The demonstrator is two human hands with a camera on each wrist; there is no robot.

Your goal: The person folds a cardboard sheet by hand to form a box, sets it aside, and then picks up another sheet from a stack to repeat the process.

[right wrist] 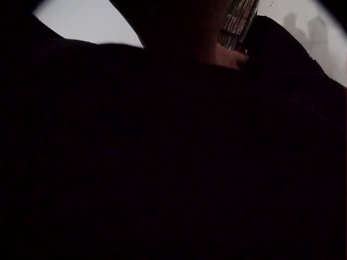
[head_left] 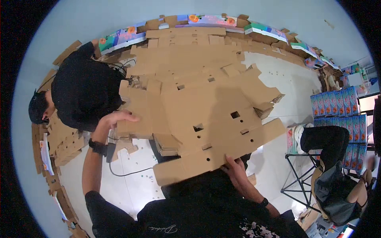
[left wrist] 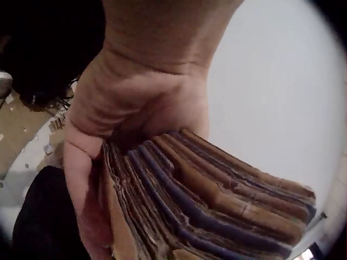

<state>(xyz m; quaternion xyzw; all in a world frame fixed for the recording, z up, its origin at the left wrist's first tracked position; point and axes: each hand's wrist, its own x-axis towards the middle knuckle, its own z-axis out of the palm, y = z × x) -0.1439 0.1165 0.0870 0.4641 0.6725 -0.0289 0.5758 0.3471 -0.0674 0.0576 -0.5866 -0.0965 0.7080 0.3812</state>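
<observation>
A broad stack of flat, die-cut cardboard box blanks (head_left: 194,107) spreads out before my torso, brown side up, with slots and round holes cut through it. My left hand (head_left: 119,118) grips a flap at the stack's left side, thumb on top. In the left wrist view that hand curls round the layered edges of the blanks (left wrist: 211,200), some of them bluish. At the near edge my right hand (head_left: 235,169) holds the stack, thumb on its upper face and the other fingers hidden beneath. Dark cloth fills most of the right wrist view; a bit of layered cardboard (right wrist: 238,21) shows at its top.
Another person (head_left: 85,85) in black bends over at the left, beside more cardboard (head_left: 65,146). A seated person's leg (head_left: 325,139) and a folding stool (head_left: 299,178) are at the right, near rows of printed boxes (head_left: 335,103). Printed cartons (head_left: 212,20) line the wall.
</observation>
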